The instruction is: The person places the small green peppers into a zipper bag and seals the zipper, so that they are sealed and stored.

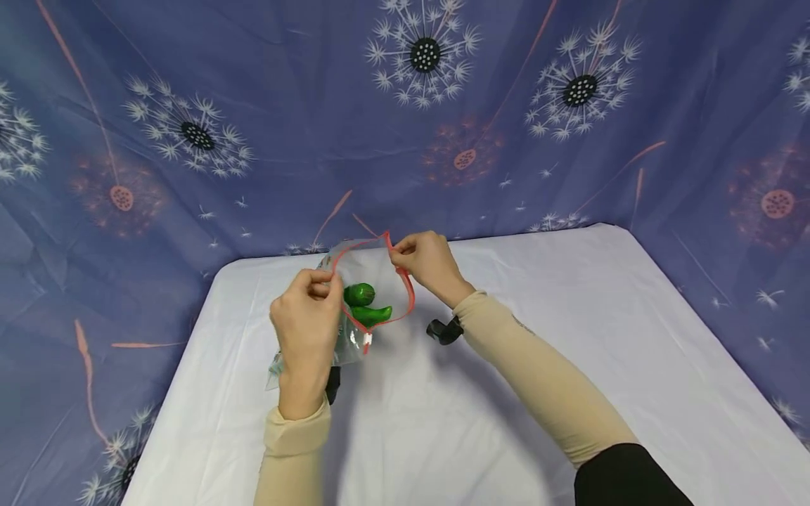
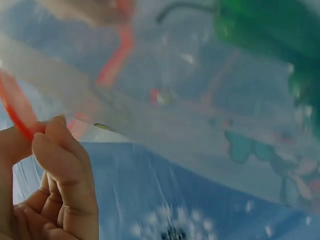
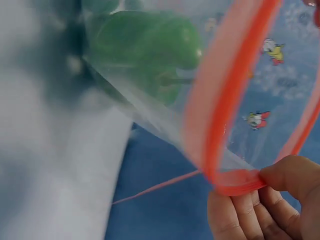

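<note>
Both hands stretch wide the mouth of a clear zip bag [image 1: 350, 346] with an orange-red zip strip [image 1: 410, 294] and small cartoon prints. My left hand [image 1: 306, 320] pinches the strip on the left side between thumb and finger. On the far right side, my right hand [image 1: 432, 263] pinches it too, thumb over fingers in the right wrist view. Inside the bag lie green peppers: a rounded one [image 1: 359, 294] and a longer, pointed one [image 1: 372, 315]. A thin stem shows on a green pepper [image 3: 150, 42] through the plastic.
A white cloth covers the table [image 1: 506, 393]. Behind it hangs a blue-purple curtain [image 1: 304, 105] with dandelion prints. A small black device [image 1: 445, 330] sits at the right wrist.
</note>
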### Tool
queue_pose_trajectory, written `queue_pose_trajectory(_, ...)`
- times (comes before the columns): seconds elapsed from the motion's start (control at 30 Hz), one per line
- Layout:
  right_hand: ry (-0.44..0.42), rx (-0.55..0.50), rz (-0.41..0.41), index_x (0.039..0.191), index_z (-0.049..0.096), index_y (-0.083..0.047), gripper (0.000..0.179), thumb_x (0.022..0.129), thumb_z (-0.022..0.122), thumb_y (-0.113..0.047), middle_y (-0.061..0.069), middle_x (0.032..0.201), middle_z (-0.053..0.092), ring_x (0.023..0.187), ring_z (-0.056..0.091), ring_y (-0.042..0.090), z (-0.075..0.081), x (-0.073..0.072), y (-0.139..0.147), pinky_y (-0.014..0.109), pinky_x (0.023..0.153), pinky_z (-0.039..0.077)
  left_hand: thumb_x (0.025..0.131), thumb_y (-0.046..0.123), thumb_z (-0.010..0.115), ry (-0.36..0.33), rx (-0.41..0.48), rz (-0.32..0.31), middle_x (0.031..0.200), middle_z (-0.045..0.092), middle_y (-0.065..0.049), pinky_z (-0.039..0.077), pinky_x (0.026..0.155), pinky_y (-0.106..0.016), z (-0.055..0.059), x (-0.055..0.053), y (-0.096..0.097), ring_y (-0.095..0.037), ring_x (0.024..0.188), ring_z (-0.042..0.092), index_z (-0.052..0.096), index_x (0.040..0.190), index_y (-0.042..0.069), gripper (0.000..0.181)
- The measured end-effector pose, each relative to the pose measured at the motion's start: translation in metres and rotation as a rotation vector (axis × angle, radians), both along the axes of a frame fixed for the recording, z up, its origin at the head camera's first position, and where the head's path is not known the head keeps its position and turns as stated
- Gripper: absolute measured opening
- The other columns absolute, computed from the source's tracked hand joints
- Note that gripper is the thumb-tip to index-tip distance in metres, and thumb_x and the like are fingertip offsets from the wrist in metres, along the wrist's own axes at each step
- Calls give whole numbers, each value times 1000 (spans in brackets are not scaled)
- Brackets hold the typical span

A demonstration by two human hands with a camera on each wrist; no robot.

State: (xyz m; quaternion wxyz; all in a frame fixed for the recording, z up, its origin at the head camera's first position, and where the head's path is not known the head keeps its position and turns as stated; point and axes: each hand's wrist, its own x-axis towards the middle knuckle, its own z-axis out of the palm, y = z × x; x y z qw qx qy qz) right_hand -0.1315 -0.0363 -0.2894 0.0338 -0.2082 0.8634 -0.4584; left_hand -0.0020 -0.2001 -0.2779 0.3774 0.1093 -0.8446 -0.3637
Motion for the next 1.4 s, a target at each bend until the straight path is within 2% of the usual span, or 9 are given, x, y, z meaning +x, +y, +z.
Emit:
queue_pose_trajectory(0.23, -107, -38, -67, 100, 80, -2, 16, 96, 71, -13, 7, 85, 77, 71, 74, 17, -36, -4, 30, 34, 68, 59, 84, 8, 84, -56, -180, -175, 66, 71, -3, 54, 54, -44, -37, 3, 52, -22, 55, 67, 75, 88, 3, 12)
queue_pose_trajectory(0.4, -259, -108, -128, 101, 78, 3, 16, 94, 67, -7, 12, 86, 77, 72, 76, 19, -60, -8, 51, 40, 75, 62, 82, 7, 84, -81, -282, -241, 64, 67, -2, 50, 47, -38, -69, 5, 86, -22, 51, 64, 71, 85, 5, 14)
queue_pose_trajectory(0.57, -349, -78, -176, 108, 77, 7, 22, 97, 67, -9, 17, 90, 78, 70, 75, 16, -83, -11, 64, 30, 72, 61, 83, 10, 84, -149, -378, -277, 65, 65, -5, 50, 47, -42, -99, 3, 108, -31, 53, 65, 66, 84, 7, 19)
queue_pose_trajectory(0.77, -422, -110, -204, 115, 74, 10, 26, 99, 65, -9, 20, 95, 77, 67, 72, 10, -109, -15, 72, 26, 70, 60, 85, 19, 86, -259, -341, -327, 72, 66, -1, 50, 51, -38, -107, 13, 112, -25, 58, 66, 70, 92, 9, 20)
queue_pose_trajectory(0.87, -482, -191, -216, 117, 71, 13, 26, 99, 62, -3, 21, 93, 76, 66, 71, 11, -115, -17, 75, 32, 73, 62, 88, 19, 83, -333, -162, -402, 73, 68, 5, 48, 52, -30, -98, 30, 105, -13, 59, 63, 75, 91, 11, 11)
queue_pose_trajectory(1.0, -507, -230, -216, 119, 69, 15, 27, 99, 61, 0, 21, 91, 76, 65, 69, 10, -116, -24, 73, 31, 73, 62, 93, 15, 75, -543, 195, -540, 72, 72, 2, 46, 50, -23, -90, 62, 85, -7, 54, 62, 78, 86, 9, 10)
queue_pose_trajectory(1.2, -481, -214, -218, 122, 69, 13, 29, 101, 62, -5, 25, 101, 75, 66, 68, 7, -118, -41, 64, 26, 69, 60, 104, 18, 61, -867, 833, -769, 93, 78, -13, 53, 55, -20, -110, 92, 64, -11, 66, 71, 73, 105, -10, 30)
queue_pose_trajectory(1.3, -464, -178, -231, 124, 69, 11, 32, 102, 62, -11, 25, 107, 74, 67, 66, 6, -120, -47, 58, 22, 67, 59, 108, 17, 55, -879, 1207, -747, 109, 75, -21, 59, 71, -24, -121, 95, 69, -17, 84, 76, 63, 120, -16, 36)
queue_pose_trajectory(1.4, -463, -156, -234, 125, 70, 9, 33, 103, 62, -15, 23, 111, 74, 71, 65, 6, -122, -50, 52, 21, 67, 58, 109, 16, 55, -796, 1436, -665, 119, 71, -25, 59, 87, -31, -128, 93, 79, -24, 98, 75, 55, 127, -16, 38)
